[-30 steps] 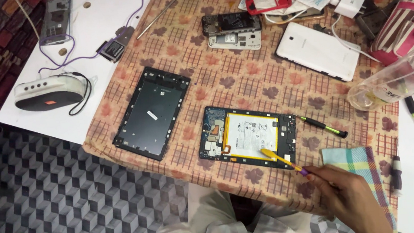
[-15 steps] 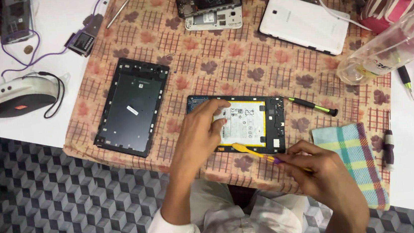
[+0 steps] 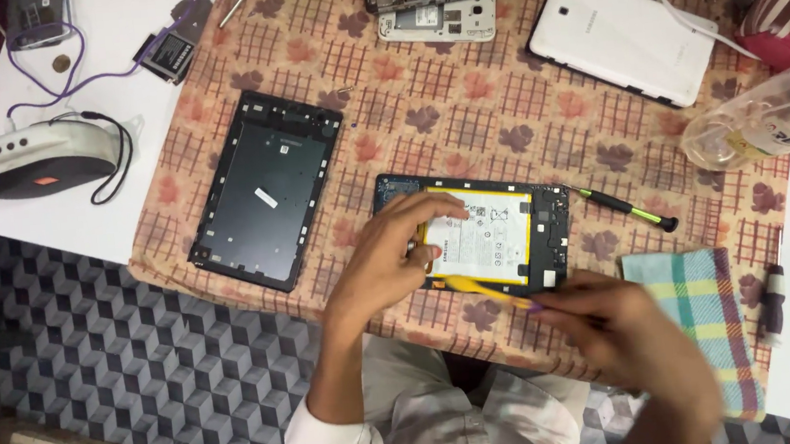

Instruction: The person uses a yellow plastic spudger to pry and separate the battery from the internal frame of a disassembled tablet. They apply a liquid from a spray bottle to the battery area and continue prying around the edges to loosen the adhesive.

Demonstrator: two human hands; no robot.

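Observation:
An opened tablet (image 3: 548, 228) with a white battery (image 3: 492, 237) lies on the patterned cloth (image 3: 461, 102). My left hand (image 3: 388, 256) presses down on the tablet's left part, fingers spread over the battery edge. My right hand (image 3: 633, 334), blurred, grips a yellow pry tool (image 3: 482, 289) whose tip lies along the near edge of the battery. The tablet's black back cover (image 3: 264, 191) lies apart to the left.
A green-black screwdriver (image 3: 627, 209) and a checked cloth (image 3: 708, 318) lie to the right. A white tablet (image 3: 622, 35), an opened phone (image 3: 433, 0), a clear bottle (image 3: 757, 119), a small speaker (image 3: 32, 158) and a loose battery (image 3: 166, 53) surround the work area.
My left hand came in from below and settled on the tablet. My right hand moved the yellow tool leftward along the near edge of the battery. The view has shifted closer.

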